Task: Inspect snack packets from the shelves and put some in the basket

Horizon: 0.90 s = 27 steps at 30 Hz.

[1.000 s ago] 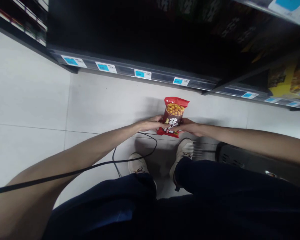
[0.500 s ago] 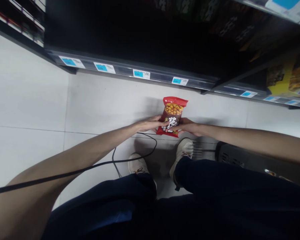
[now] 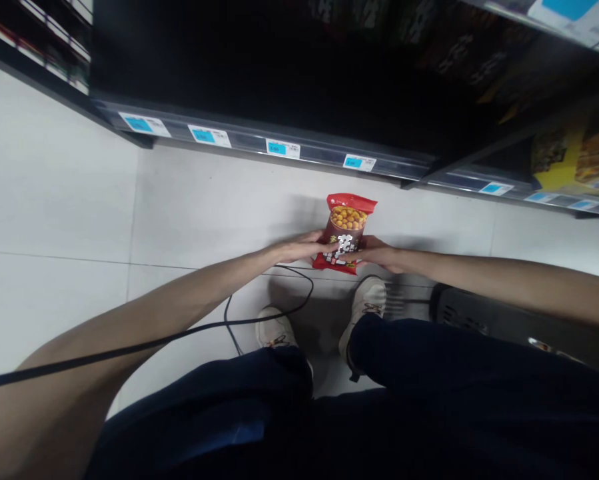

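A red and brown snack bag (image 3: 348,221), printed with round golden nuts and white lettering, is held in front of me above the floor. My left hand (image 3: 306,248) grips its left side with the thumb over the front. From the right, my right hand (image 3: 378,253) closes on the other edge, its thumb also on the front near the bottom. The fingers behind the bag are hidden. The bag's front faces up toward me, its red top end pointing at the shelf.
A dark shelf with a price-tag rail (image 3: 314,152) runs across the far side. Yellow packages (image 3: 554,157) sit on it at right. A black cable (image 3: 179,335) crosses my left arm and loops near my shoes (image 3: 369,300). A dark grey case (image 3: 509,327) lies at right.
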Each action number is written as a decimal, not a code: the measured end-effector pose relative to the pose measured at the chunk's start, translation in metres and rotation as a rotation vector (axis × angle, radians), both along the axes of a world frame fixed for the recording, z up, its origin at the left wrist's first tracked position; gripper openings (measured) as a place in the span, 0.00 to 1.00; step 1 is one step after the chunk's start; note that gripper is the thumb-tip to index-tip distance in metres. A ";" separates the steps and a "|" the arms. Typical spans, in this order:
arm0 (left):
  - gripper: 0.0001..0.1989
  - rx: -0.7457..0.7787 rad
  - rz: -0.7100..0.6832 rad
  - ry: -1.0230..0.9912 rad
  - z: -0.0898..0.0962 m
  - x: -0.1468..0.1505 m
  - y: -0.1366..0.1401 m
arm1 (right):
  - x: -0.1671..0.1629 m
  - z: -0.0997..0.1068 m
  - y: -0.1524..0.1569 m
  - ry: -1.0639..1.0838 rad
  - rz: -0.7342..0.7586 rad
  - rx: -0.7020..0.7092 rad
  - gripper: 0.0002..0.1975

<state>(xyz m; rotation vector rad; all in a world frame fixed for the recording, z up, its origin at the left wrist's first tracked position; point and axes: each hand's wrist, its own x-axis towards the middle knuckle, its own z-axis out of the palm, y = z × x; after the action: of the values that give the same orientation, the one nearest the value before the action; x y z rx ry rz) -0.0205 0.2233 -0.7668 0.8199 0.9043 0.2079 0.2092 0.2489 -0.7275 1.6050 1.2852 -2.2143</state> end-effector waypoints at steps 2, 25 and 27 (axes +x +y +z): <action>0.38 -0.002 -0.006 0.003 0.001 0.000 0.000 | 0.000 0.000 0.000 -0.004 -0.002 0.001 0.32; 0.36 -0.018 -0.035 0.070 0.004 0.001 -0.003 | 0.003 -0.002 -0.006 0.015 0.037 -0.033 0.32; 0.36 -0.032 -0.031 0.064 0.005 0.002 -0.003 | 0.003 -0.003 -0.006 0.007 0.041 -0.034 0.32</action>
<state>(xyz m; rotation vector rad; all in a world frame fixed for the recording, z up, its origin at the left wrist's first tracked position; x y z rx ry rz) -0.0186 0.2202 -0.7620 0.8142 0.9523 0.1402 0.2126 0.2425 -0.7301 1.5469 1.2635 -2.2076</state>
